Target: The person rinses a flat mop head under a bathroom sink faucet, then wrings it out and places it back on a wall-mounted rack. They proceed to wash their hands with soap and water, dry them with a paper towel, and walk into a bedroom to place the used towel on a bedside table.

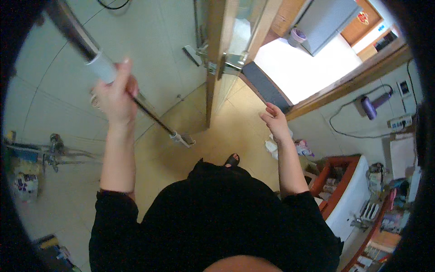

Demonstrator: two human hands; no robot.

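Observation:
My left hand (117,95) is wrapped around the metal pole (153,115) of a long-handled floor tool, likely a mop, just below its pale grip sleeve (102,66). The pole slants across the view, and its small whitish lower head (183,138) is at the yellowish tiled floor (204,149); whether it touches I cannot tell. My right hand (276,123) is held out with nothing in it, fingers loosely bent and apart. Below the fingertips in view is the doorway with a dark mat (266,85). A sandaled foot (233,159) shows under my black shirt.
A wood-framed glass door (217,61) stands ajar ahead. Wall fittings include a shower tap (54,159) on the left and a purple hair dryer (372,105) with its cord on the right. A washbasin cabinet (343,183) and plastic bags (302,148) lie along the right side.

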